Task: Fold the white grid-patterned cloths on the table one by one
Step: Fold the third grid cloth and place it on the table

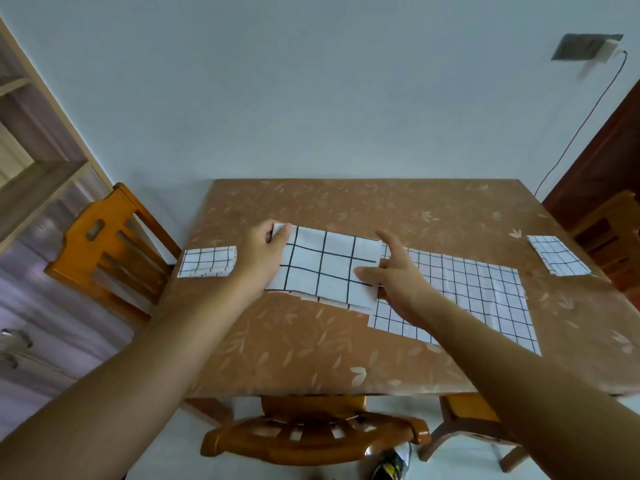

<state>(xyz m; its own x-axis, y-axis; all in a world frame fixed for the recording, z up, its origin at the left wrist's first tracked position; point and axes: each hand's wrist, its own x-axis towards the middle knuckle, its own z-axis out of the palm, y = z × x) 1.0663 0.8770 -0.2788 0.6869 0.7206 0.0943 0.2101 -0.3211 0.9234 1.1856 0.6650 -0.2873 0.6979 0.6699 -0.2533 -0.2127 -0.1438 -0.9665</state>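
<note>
A white cloth with a large black grid (325, 268) lies folded over at the middle of the table. My left hand (263, 254) pinches its far left corner between thumb and fingers. My right hand (394, 271) rests with spread fingers on its right edge. Beneath and to the right of it a larger fine-grid cloth (478, 296) lies flat. A small folded fine-grid cloth (207, 261) sits at the table's left edge. Another small grid cloth (557, 259) lies at the right edge.
The table (311, 348) has a brown leaf-patterned cover. Orange wooden chairs stand at the left (110, 244), at the near edge (311, 434) and at the right (613, 230). A shelf unit stands at the far left; a wall lies behind the table.
</note>
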